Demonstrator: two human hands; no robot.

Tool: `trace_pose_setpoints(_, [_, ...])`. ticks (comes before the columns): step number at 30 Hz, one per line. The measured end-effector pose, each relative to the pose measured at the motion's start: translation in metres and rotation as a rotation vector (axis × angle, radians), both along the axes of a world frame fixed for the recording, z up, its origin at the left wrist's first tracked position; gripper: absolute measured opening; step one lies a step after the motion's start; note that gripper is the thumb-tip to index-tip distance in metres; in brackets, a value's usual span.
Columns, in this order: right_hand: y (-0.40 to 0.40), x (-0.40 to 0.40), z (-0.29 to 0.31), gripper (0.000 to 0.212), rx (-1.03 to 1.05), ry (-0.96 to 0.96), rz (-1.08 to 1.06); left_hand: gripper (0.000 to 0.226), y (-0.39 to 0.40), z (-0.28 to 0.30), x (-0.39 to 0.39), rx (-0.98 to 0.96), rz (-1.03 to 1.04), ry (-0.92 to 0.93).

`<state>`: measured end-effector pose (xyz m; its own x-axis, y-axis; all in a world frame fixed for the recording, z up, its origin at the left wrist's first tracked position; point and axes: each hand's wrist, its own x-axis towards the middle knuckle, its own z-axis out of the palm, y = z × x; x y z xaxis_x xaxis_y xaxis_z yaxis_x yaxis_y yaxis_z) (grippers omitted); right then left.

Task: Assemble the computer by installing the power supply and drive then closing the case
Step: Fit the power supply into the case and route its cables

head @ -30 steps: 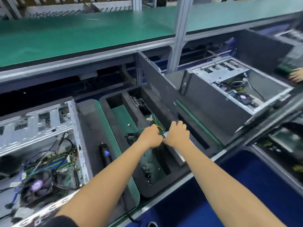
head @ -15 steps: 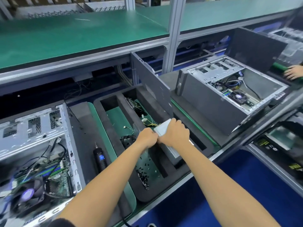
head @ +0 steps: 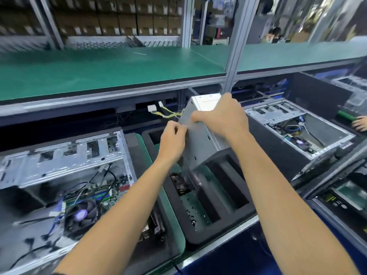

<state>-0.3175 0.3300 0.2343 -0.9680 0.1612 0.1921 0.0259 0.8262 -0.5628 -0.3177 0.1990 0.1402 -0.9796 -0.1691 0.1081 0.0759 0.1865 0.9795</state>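
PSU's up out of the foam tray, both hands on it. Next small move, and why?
Probably swing the power supply left toward the open case. Both the left hand and the right hand grip it, it is lifted above the foam tray, and its yellow cables dangle on the left, so watch them.

Green-matted upper shelf (head: 103, 70) ran the width of the station on a grey aluminium upright (head: 235, 56). Stacked cardboard boxes (head: 119, 20) filled racking behind (blurred). Blue floor (head: 228, 261) showed below the bench edge (head: 224, 233). Light was even and bright.
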Motion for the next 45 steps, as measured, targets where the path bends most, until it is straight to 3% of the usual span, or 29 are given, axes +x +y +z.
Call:
trace_pose_setpoints(2, [-0.02,0.004,0.017,0.082,-0.06,0.022,0.017,0.024,-0.021,0.004,0.008,0.025,0.059,0.048])
trace_pose_setpoints(5, [-0.052,0.011,0.032,0.092,-0.186,0.032,0.048,0.022,-0.056,0.012,0.024,0.11,0.164,0.074])
trace_pose_setpoints(9, [-0.103,0.024,0.034,0.096,-0.394,-0.026,0.121,0.041,-0.113,0.018,0.057,0.328,0.131,-0.109])
trace_pose_setpoints(12, [-0.149,0.039,0.024,0.092,-0.423,-0.094,0.231,0.051,-0.157,0.015,0.081,0.355,0.178,-0.179])
trace_pose_setpoints(16, [-0.212,0.061,-0.003,0.071,-0.367,-0.187,0.377,0.053,-0.217,0.003,0.112,0.215,0.351,-0.214])
trace_pose_setpoints(19, [-0.258,0.08,-0.025,0.069,-0.343,-0.236,0.454,0.048,-0.26,-0.011,0.138,0.078,0.47,-0.265])
trace_pose_setpoints(22, [-0.299,0.099,-0.038,0.072,-0.32,-0.28,0.516,0.033,-0.301,-0.021,0.162,-0.304,0.571,-0.35])
trace_pose_setpoints(24, [-0.323,0.111,-0.045,0.077,-0.289,-0.295,0.549,0.033,-0.325,-0.026,0.179,-0.447,0.615,-0.305])
trace_pose_setpoints(27, [-0.35,0.127,-0.06,0.094,-0.23,-0.327,0.562,0.031,-0.35,-0.035,0.201,-0.604,0.593,-0.265])
trace_pose_setpoints(32, [-0.367,0.129,-0.071,0.108,-0.115,-0.307,0.546,0.022,-0.361,-0.05,0.21,-0.642,0.458,-0.286])
trace_pose_setpoints(36, [-0.371,0.125,-0.071,0.106,-0.061,-0.301,0.556,0.017,-0.362,-0.057,0.208,-0.841,0.435,-0.269])
trace_pose_setpoints(41, [-0.37,0.122,-0.073,0.101,-0.017,-0.301,0.554,0.024,-0.374,-0.054,0.219,-0.772,0.415,-0.133])
trace_pose_setpoints(43, [-0.365,0.12,-0.073,0.092,-0.004,-0.276,0.546,0.021,-0.371,-0.051,0.219,-0.772,0.344,-0.16])
trace_pose_setpoints(45, [-0.364,0.119,-0.072,0.086,0.039,-0.236,0.554,0.012,-0.365,-0.05,0.212,-0.902,0.192,-0.284])
